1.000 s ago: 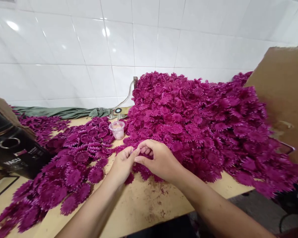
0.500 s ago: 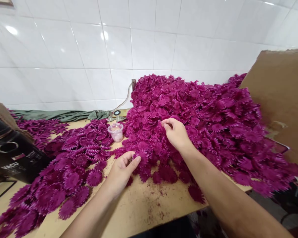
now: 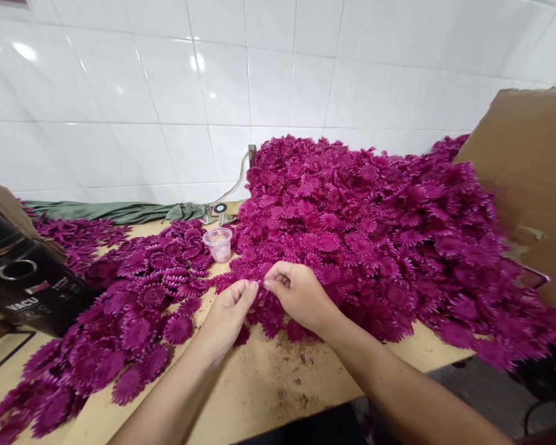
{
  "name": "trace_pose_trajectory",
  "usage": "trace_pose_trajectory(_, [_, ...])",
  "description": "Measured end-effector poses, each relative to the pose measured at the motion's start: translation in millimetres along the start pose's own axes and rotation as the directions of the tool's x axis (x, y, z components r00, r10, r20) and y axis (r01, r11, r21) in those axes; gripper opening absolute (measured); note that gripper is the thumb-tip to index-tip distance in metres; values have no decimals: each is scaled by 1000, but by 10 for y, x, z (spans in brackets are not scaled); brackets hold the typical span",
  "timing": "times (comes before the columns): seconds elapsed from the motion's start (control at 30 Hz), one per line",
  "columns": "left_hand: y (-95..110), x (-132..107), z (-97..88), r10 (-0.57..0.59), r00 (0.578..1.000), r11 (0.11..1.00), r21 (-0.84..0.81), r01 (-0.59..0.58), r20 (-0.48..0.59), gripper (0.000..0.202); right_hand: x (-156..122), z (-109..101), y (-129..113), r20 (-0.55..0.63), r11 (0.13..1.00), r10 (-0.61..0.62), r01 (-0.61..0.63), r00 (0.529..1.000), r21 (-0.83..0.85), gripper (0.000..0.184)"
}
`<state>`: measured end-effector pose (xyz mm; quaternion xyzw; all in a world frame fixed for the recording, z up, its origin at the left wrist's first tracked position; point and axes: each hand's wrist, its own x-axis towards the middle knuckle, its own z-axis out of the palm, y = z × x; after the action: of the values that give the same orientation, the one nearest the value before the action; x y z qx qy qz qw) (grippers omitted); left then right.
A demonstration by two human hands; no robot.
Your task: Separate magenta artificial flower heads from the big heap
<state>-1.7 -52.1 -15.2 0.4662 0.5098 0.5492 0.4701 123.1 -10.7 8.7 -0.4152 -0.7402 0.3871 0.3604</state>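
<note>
A big heap of magenta fabric flowers [image 3: 375, 235] covers the right half of the wooden table [image 3: 269, 383]. My left hand [image 3: 229, 312] and my right hand [image 3: 299, 293] meet at the heap's near left edge. Both pinch the same magenta flower [image 3: 261, 289] between thumb and fingers. A flatter spread of the same flowers [image 3: 134, 309] lies to the left of my hands. A small clear plastic cup [image 3: 218, 243] stands between the spread and the heap, just beyond my hands.
A black box with white lettering [image 3: 23, 284] sits at the left edge. A brown cardboard sheet [image 3: 532, 179] leans at the right. Green cloth [image 3: 120, 211] lies along the white tiled wall, with a cable [image 3: 234, 185] behind the cup.
My right hand came back from higher up on the heap, down and left, to meet my left hand. Both now pinch one flower together.
</note>
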Motion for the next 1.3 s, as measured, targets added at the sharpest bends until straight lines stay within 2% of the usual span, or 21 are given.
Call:
trace_pose_trajectory(0.07, [34, -34, 9, 17, 999, 1000, -7, -17, 36, 39, 127, -130, 28, -173, 996, -38, 24, 984, -83, 12])
trace_pose_trajectory(0.13, [51, -50, 12, -3, 997, 999, -37, 5, 74, 37, 263, -293, 67, -360, 982, -49, -21, 932, -188, 10])
trace_pose_trajectory(0.2, [46, -41, 2, -64, 996, 995, -76, 69, 65, 41, 355, -429, 103, -460, 954, -78, -68, 884, -292, 12])
trace_pose_trajectory(0.23, [41, -30, -7, -96, 994, 991, -92, 99, 42, 42, 368, -467, 111, -465, 935, -119, -58, 877, -349, 16])
trace_pose_trajectory(0.3, [37, -11, -22, -127, 992, 987, -104, 126, 0, 42, 315, -462, 94, -412, 885, -259, 44, 874, -463, 22])
trace_pose_trajectory(0.37, [47, -4, -22, -110, 994, 991, -81, 108, -15, 35, 178, -362, 36, -303, 837, -380, 185, 874, -515, 21])
trace_pose_trajectory(0.43, [57, -8, -7, -92, 996, 995, -38, 92, 4, 31, 23, -213, -33, -170, 827, -418, 295, 892, -479, 17])
trace_pose_trajectory(0.53, [34, -11, 21, -75, 997, 997, 16, 75, 2, 39, -115, -18, -87, -22, 872, -336, 302, 942, -386, 10])
trace_pose_trajectory(0.63, [-28, -2, 34, -68, 996, 997, 32, 70, -65, 47, -104, 62, -67, 75, 965, -172, 183, 982, -186, 3])
trace_pose_trajectory(0.7, [-60, 3, 38, -101, 993, 995, -2, 101, -56, 48, -61, 60, -50, 113, 996, -87, 90, 990, -23, 5])
trace_pose_trajectory(0.77, [-68, 1, 43, -123, 992, 990, -70, 122, -13, 48, -25, 40, -52, 99, 998, -39, 34, 994, 43, 5])
trace_pose_trajectory(0.87, [-40, -8, 40, -95, 995, 983, -157, 100, 39, 43, 2, 25, -80, 65, 999, -9, 6, 998, 46, 8])
trace_pose_trajectory(1.0, [14, -28, 25, -27, 998, 993, -111, 33, 53, 37, 49, 41, -83, 60, 998, 24, -27, 998, 60, 13])
trace_pose_trajectory(1.1, [29, -50, 19, 35, 999, 998, -55, -33, 24, 34, 172, -44, -39, -124, 978, -124, 99, 984, -186, 14])
trace_pose_trajectory(1.2, [17, -66, 2, 85, 996, 996, -3, -85, 21, 34, 338, -275, 7, -363, 903, -227, 55, 904, -427, 16])
trace_pose_trajectory(1.27, [4, -59, -20, 67, 998, 998, 23, -67, 5, 34, 386, -421, 10, -416, 869, -272, 37, 868, -493, 15])
trace_pose_trajectory(1.3, [-1, -50, -30, 47, 999, 999, 28, -47, -13, 35, 375, -460, 0, -400, 853, -308, 65, 863, -517, 15])
